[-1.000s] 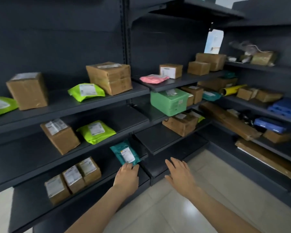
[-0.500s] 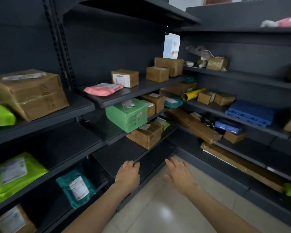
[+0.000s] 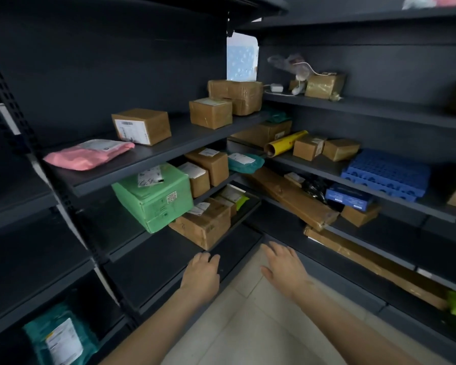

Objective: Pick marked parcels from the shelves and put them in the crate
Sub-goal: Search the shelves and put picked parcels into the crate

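Scanning shelves (image 3: 184,133) with left hand (image 3: 202,275) and right hand (image 3: 284,270) empty, fingers relaxed; likely needs a marked parcel spotted first, then a reach to grip it.

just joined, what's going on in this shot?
A person faces a corner of dark shelves stocked with parcels. Both hands reach forward and low, and neither holds anything: the left hand and the right hand are open in front of a lower shelf. The nearest parcels are a brown box at the shelf edge and a green box one shelf above it. No parcel is picked yet, and no crate is in view.
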`<state>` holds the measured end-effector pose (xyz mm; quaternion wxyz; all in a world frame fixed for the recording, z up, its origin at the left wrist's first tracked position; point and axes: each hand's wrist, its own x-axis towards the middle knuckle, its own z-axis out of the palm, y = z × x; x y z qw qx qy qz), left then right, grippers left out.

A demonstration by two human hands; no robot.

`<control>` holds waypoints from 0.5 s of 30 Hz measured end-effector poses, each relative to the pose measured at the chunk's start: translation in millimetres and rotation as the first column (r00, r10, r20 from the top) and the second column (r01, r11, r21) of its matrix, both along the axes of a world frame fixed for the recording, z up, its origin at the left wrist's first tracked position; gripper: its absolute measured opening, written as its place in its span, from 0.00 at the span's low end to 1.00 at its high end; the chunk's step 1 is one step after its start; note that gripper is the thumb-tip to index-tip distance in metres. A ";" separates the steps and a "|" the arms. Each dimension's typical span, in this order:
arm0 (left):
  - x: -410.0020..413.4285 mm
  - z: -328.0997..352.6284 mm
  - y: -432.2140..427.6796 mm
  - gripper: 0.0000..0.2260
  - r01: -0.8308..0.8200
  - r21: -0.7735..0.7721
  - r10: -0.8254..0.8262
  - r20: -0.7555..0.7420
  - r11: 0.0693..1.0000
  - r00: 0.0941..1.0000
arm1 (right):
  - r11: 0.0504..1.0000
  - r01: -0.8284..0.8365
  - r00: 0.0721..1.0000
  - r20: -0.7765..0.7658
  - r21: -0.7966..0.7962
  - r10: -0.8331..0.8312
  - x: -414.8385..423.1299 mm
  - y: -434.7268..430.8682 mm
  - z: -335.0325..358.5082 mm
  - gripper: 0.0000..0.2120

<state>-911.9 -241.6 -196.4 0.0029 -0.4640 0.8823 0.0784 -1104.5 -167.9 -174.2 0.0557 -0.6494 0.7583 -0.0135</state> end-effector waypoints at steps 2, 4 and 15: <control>-32.5 -5.9 -9.3 0.22 -0.034 0.005 0.034 -0.013 0.999 0.999 | 1.000 -0.029 1.000 0.005 -0.004 0.029 -35.0 -14.1 -6.4 0.27; -68.5 -13.9 -14.8 0.23 -0.077 0.034 0.078 -0.014 0.996 0.997 | 0.998 -0.064 0.998 0.017 0.002 0.064 -73.3 -25.2 -12.6 0.27; -203.1 -35.8 -42.9 0.24 -0.333 0.142 0.326 0.071 0.932 0.943 | 0.968 -0.240 0.966 0.113 0.067 0.232 -230.0 -98.5 -43.4 0.26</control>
